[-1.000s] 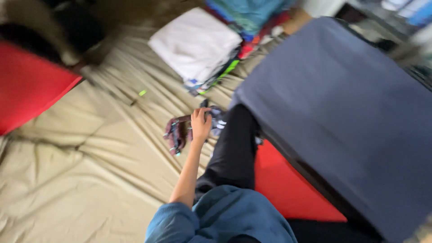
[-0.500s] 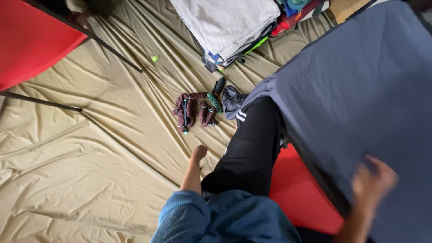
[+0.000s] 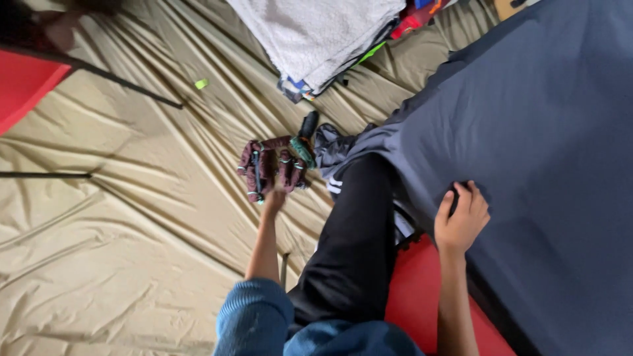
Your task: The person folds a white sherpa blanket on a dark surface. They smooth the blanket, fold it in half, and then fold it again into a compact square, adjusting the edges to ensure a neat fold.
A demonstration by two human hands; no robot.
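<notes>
A red panel [image 3: 20,92] shows at the far left edge over a wrinkled tan sheet [image 3: 119,250] that covers the floor, and a small green bit [image 3: 201,84] lies on the sheet near its upper left. Further right, toward the middle, a bundle of dark maroon cloth [image 3: 267,168] with green trim rests on the sheet; the left hand [image 3: 273,196] reaches up to its lower edge and touches it, but the fingers are hidden behind the bundle, so whether they grip it cannot be told. Above, at the top edge, sits a stack of folded cloth topped by a white towel [image 3: 316,33]. Just right of the bundle lies a black-trousered leg [image 3: 353,250], with crumpled grey fabric beside the knee. Right again, the right hand [image 3: 460,221] rests on the left edge of a large slate-blue sheet [image 3: 541,145] — fingers curled, pinching a fold of it — with a red mat [image 3: 422,310] showing below that edge.
</notes>
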